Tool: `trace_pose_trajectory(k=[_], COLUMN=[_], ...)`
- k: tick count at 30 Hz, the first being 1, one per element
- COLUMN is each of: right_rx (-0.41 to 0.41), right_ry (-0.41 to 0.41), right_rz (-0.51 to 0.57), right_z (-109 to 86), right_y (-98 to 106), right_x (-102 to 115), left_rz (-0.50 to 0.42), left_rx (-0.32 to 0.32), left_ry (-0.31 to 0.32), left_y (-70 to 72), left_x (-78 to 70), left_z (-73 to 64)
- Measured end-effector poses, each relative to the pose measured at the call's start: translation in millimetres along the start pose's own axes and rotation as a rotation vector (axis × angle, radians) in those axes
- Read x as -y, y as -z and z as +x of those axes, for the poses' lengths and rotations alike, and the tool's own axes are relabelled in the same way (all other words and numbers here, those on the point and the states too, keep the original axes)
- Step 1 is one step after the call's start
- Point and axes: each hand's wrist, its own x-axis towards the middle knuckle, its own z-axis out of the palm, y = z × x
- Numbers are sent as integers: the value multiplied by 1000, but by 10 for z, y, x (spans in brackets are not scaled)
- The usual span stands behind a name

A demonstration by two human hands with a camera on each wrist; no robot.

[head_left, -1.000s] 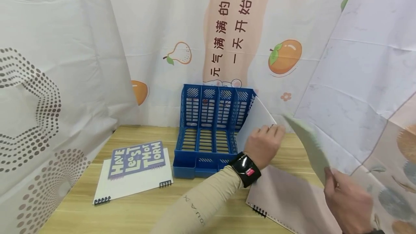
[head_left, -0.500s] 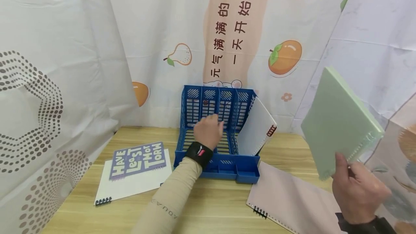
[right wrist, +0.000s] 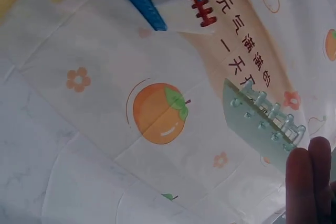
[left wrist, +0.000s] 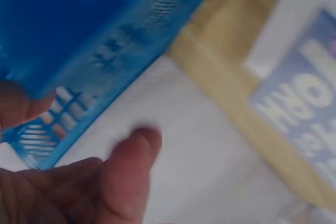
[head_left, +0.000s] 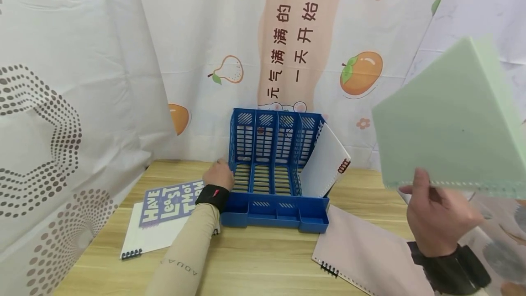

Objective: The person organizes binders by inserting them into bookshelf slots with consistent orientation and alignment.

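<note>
My right hand (head_left: pixel 441 218) pinches a pale green spiral notebook (head_left: pixel 448 118) by its bound edge, raised at the right. The right wrist view shows its clear binding rings and a corner of the notebook (right wrist: pixel 249 121) above the fingers (right wrist: pixel 302 182). At the left side of a blue file rack (head_left: pixel 265 150) is my left hand (head_left: pixel 219 175). In the left wrist view its thumb and fingers are spread apart on either side of the rack's side wall (left wrist: pixel 126 51), blurred. A white notebook (head_left: pixel 324 163) with red rings leans in the rack's rightmost slot.
A purple lettered notebook (head_left: pixel 164 207) lies on a white spiral notebook (head_left: pixel 148 239) at the left, partly behind my left arm. On the table's right lies a pinkish spiral notebook (head_left: pixel 365 250). A printed curtain (head_left: pixel 197 26) hangs behind the wooden table (head_left: pixel 263 259).
My left hand has left the white notebook in the right slot and moved left across the rack to its left side. My right hand has lifted the green notebook and turned its face forward.
</note>
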Motion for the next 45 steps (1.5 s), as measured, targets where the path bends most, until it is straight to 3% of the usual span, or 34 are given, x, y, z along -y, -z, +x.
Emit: trace_pose_trajectory(k=[4, 7, 12, 16, 24, 28, 34, 45], right_rx=[-4, -11, 14, 110, 318, 348, 404, 490], right_ry=[-47, -87, -141, -129, -101, -98, -163, -198], right_rz=[103, 204, 301, 329, 261, 232, 211, 6], right_z=[34, 29, -70, -232, -655, -856, -1130, -1589], right_y=[-151, -275, -462, -625, -890, -1017, -1137, -1288], right_x=[112, 202, 277, 238, 212, 178, 135, 24], left_rz=[-20, -71, -106, -106, -127, -122, -115, -122], left_rx=[106, 147, 154, 136, 131, 123, 106, 125], left_ry=[-5, -27, -20, -17, 2, -3, -17, 22], left_y=[-99, -155, -192, -207, -249, -273, -290, -244], left_x=[122, 156, 146, 140, 137, 139, 135, 104], left_z=[3, -2, 6, 20, 41, 44, 44, 18])
